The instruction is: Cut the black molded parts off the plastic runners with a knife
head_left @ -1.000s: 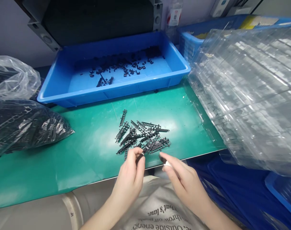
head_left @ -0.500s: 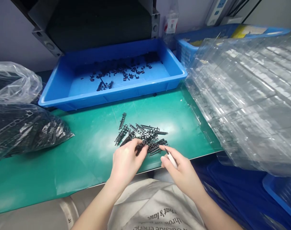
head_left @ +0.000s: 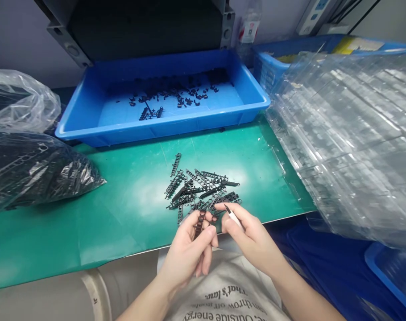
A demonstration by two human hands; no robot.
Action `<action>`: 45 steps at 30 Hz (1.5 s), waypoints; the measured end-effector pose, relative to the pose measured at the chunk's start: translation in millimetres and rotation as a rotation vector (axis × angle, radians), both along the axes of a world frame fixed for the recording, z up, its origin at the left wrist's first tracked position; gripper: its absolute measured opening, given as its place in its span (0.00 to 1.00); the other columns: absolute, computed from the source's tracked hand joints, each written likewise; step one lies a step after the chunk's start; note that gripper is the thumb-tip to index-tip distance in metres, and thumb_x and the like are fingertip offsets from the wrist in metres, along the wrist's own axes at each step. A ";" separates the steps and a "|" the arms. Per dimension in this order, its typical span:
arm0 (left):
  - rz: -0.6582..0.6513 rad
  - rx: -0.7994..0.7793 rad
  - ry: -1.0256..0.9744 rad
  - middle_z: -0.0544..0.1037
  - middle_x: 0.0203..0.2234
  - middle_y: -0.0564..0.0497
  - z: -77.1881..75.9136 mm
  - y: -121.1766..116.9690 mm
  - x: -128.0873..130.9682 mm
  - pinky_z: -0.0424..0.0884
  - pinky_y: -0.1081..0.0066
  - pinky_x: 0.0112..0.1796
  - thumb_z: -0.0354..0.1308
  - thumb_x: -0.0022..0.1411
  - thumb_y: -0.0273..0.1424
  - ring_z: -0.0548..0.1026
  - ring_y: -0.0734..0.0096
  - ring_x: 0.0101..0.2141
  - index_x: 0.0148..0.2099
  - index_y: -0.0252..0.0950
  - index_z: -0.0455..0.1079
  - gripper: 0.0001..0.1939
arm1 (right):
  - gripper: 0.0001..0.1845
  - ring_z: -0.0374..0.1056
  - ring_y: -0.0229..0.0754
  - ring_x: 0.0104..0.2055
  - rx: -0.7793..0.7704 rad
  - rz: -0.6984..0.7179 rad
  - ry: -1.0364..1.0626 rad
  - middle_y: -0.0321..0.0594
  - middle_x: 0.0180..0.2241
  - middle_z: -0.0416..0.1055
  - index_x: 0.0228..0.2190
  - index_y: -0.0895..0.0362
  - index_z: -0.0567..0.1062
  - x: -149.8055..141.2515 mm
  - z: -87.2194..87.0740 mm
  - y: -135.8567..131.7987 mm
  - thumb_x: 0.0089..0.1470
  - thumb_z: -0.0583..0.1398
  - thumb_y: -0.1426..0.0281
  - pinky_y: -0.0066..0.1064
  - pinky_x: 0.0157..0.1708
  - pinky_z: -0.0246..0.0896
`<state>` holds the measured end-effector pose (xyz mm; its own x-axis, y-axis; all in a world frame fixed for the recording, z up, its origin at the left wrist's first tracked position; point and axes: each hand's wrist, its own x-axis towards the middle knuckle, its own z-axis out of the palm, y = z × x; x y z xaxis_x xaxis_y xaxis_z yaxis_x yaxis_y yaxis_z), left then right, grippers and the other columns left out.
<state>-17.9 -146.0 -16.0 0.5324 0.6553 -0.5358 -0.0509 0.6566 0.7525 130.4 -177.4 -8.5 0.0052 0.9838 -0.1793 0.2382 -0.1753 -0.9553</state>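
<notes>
A pile of black plastic part strips (head_left: 203,189) lies on the green mat (head_left: 122,209) near its front edge. My left hand (head_left: 189,252) is closed around one black strip (head_left: 199,223), lifted just off the mat's edge. My right hand (head_left: 248,236) sits beside it, pinching a thin white tool with a dark tip (head_left: 232,216) that points toward the held strip. Both hands hover over the mat's front edge, touching each other at the fingertips.
A blue tray (head_left: 89,120) with several small black pieces stands at the back. A black-filled plastic bag (head_left: 32,169) lies left, a clear bag (head_left: 18,102) behind it. A stack of clear blister trays (head_left: 350,133) fills the right. Blue bins (head_left: 326,42) sit behind and below.
My left hand reached into the pile, then pulled back toward me with one strip in its fingers. My right hand stayed close, still holding the white tool.
</notes>
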 end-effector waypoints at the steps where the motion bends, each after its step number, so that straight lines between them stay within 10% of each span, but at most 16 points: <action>1: 0.017 -0.002 0.002 0.65 0.17 0.62 0.3 0.2 -0.3 0.48 0.87 0.07 0.52 0.58 0.37 0.58 0.89 0.07 0.36 0.37 0.57 0.10 | 0.16 0.68 0.41 0.35 0.027 0.034 -0.082 0.41 0.33 0.71 0.46 0.58 0.66 2.3 0.3 -2.4 0.58 0.49 0.67 0.32 0.35 0.63; 13: 0.004 0.003 0.085 0.68 0.16 0.61 4.5 -2.1 0.6 0.47 0.87 0.06 0.53 0.57 0.36 0.54 0.91 0.04 0.32 0.36 0.57 0.10 | 0.19 0.67 0.41 0.28 0.227 0.227 -0.625 0.42 0.29 0.72 0.49 0.60 0.67 4.1 6.7 -15.0 0.61 0.45 0.69 0.31 0.24 0.62; 38: 0.017 0.041 0.249 0.60 0.13 0.64 -1.4 -11.8 12.5 0.45 0.82 0.08 0.48 0.58 0.41 0.53 0.86 0.06 0.31 0.38 0.54 0.12 | 0.19 0.69 0.42 0.31 0.338 0.013 -0.651 0.44 0.31 0.73 0.49 0.62 0.67 -9.4 -16.6 -22.9 0.61 0.45 0.73 0.30 0.28 0.64; 45: 0.053 0.556 0.583 0.72 0.24 0.55 -2.1 8.1 8.6 0.65 0.75 0.22 0.50 0.56 0.36 0.70 0.74 0.22 0.35 0.39 0.57 0.07 | 0.18 0.70 0.41 0.38 0.234 -0.051 -0.369 0.42 0.40 0.73 0.49 0.56 0.67 1.6 -18.7 -25.7 0.59 0.47 0.72 0.30 0.37 0.67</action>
<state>-9.3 -137.9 -18.1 0.2280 0.9243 -0.3062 0.4301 0.1865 0.8833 132.0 -203.1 -27.3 0.0765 0.9945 0.0715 0.5680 0.0155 -0.8229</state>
